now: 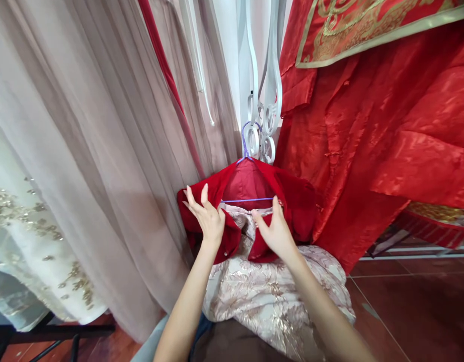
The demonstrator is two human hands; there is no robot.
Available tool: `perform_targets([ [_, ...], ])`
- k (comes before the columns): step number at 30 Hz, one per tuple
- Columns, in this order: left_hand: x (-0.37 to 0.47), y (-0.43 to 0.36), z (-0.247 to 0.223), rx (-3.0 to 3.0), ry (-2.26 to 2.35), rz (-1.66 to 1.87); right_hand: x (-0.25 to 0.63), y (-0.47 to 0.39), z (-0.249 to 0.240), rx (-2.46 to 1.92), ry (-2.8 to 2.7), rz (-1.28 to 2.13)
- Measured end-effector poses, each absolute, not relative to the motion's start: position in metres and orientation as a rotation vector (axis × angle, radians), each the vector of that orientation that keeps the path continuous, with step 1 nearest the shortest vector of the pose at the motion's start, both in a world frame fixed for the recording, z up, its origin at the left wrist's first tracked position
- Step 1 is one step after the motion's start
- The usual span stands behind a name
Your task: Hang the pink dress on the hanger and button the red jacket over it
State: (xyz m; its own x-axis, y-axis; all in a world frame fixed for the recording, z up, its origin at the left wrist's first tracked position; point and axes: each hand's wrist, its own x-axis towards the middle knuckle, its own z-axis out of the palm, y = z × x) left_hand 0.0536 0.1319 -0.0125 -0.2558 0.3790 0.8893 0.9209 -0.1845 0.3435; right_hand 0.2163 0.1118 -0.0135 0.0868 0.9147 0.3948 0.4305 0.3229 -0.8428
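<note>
A short red velvet jacket (302, 221) hangs with its front parted on a purple hanger (245, 146). The hanger's purple crossbar runs across its opening. Below and inside the jacket is a pale pink brocade skirt (269, 286) with a metallic floral pattern, its waistband near the bar. My left hand (207, 216) is open at the jacket's left front, fingers spread over the velvet. At the opposite front edge, my right hand (276, 231) has its thumb stretched towards the waistband and its forefinger up near the bar's end. Its other fingers are mostly hidden.
The hanger hooks onto a white scrolled metal stand (267, 120). Pale sheer curtains (114, 141) fall on the left, beside a white beaded gown (39, 251). Red satin garments (368, 136) hang on the right. Below is a red tiled floor (416, 296).
</note>
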Motion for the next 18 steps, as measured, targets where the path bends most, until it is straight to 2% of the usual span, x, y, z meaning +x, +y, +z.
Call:
perform_targets([
  [5, 0.029, 0.137, -0.005, -1.513, -1.639, -1.468, 0.269, 0.143, -0.010, -1.348, -1.608, 0.287],
  [12, 0.009, 0.136, 0.023, -1.574, -1.686, -1.602, 0.295, 0.180, 0.011, -1.321, -1.653, -0.063],
  [16, -0.013, 0.143, 0.060, -1.599, -1.973, -1.531, 0.309, 0.197, 0.030, -1.332, -1.701, -0.114],
  [18, -0.030, 0.156, 0.074, -1.648, -2.089, -1.653, 0.322, 0.204, 0.039, -1.347, -1.739, -0.015],
])
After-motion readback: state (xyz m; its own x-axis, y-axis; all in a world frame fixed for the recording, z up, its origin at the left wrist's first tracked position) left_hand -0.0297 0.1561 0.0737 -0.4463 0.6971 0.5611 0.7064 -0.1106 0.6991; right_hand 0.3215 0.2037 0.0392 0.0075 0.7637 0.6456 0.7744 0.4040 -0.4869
